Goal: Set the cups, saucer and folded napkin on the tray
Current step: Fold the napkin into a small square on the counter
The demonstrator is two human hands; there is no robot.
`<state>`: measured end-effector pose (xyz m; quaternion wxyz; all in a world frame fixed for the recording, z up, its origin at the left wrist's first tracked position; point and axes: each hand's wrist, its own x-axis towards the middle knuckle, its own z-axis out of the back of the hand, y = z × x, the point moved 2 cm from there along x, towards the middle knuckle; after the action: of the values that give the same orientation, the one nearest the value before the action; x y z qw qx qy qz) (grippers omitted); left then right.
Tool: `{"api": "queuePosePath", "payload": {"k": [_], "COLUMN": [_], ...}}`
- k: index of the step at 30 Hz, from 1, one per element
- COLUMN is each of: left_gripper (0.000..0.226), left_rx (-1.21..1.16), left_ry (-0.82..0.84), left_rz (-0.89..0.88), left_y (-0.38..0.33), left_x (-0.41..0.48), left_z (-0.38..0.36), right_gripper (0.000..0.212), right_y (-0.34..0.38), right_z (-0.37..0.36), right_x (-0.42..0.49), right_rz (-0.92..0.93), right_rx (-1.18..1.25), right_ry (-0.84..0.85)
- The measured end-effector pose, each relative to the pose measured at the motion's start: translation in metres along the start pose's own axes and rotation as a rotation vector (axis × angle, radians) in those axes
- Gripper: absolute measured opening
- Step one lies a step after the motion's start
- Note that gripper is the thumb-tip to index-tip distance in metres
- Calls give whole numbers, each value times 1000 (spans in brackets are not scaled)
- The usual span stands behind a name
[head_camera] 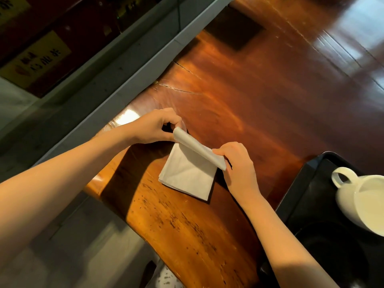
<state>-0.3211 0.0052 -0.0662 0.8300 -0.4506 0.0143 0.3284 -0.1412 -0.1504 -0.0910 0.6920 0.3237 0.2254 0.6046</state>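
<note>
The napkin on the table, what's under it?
The napkin lies on the wooden table, off the black tray. Both hands, left hand and right hand, lift its far edge; nothing shows beneath, though its lower layers hide the wood.

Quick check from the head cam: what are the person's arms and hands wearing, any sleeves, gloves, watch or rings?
Nothing visible. The left hand and right hand are ungloved, with no rings showing. Both forearms are bare from wrist to the frame edge: no sleeves, cuffs, watch or bracelets in view. Nails look short and unpainted, though the picture is too soft to be sure.
</note>
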Motion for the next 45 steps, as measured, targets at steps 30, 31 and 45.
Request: {"api": "queuePosePath", "payload": {"k": [30,31,45], "left_gripper": [29,27,28], "left_rx": [-145,-178,-13], "left_ry": [-547,-565,-637], "left_rz": [305,343,393], "left_y": [-25,-27,-36], "left_x": [-85,-99,-122], "left_z": [-37,-47,-100], "right_gripper": [40,46,40], "right_y": [19,22,27], "right_z": [8,8,-20], "right_x": [-26,-33,-65], "right_rz": [-187,-205,178], "right_rx": [53,67,-219], "right_ry": [155,160,190]}}
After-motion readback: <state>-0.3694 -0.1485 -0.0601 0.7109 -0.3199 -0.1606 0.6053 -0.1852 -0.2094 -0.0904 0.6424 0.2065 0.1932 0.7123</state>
